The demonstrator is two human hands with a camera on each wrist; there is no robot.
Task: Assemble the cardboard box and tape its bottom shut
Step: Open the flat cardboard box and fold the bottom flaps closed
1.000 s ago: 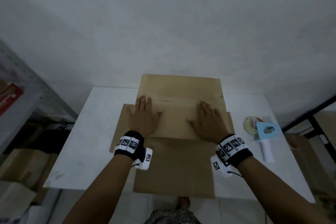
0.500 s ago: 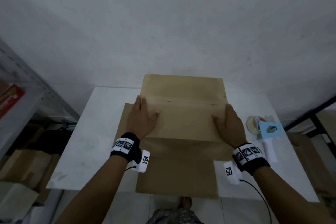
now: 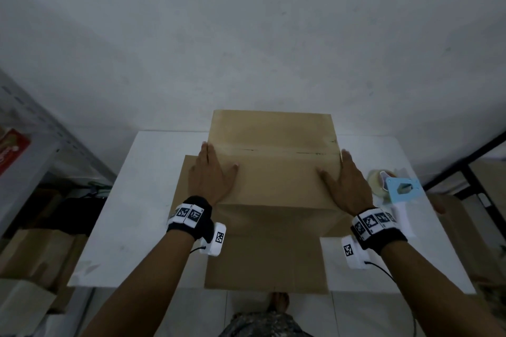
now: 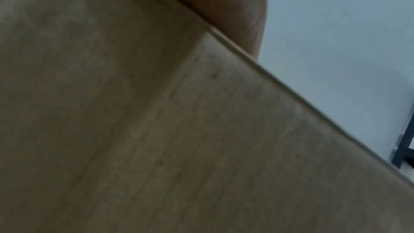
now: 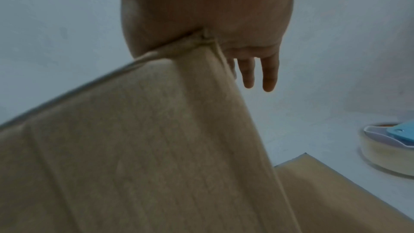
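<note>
A brown cardboard box [image 3: 273, 172] stands on the white table [image 3: 142, 200], its folded flaps meeting along a seam on top. My left hand [image 3: 210, 172] lies flat on the box's left edge, fingers straight. My right hand [image 3: 346, 180] lies flat on the right edge, thumb on top. In the right wrist view the straight fingers [image 5: 268, 75] reach past the box's corner [image 5: 201, 42]. The left wrist view is filled by blurred cardboard [image 4: 179, 130]. A tape dispenser [image 3: 397, 194] with a blue plate and white handle lies to the right of the box.
One flap [image 3: 265, 262] lies flat toward me and overhangs the table's near edge. A metal shelf [image 3: 32, 150] stands on the left with cardboard boxes [image 3: 30, 252] under it. A dark frame [image 3: 465, 161] stands on the right.
Both hands slid outward from the middle of the top flap to the box's left and right edges. The box has stayed in place.
</note>
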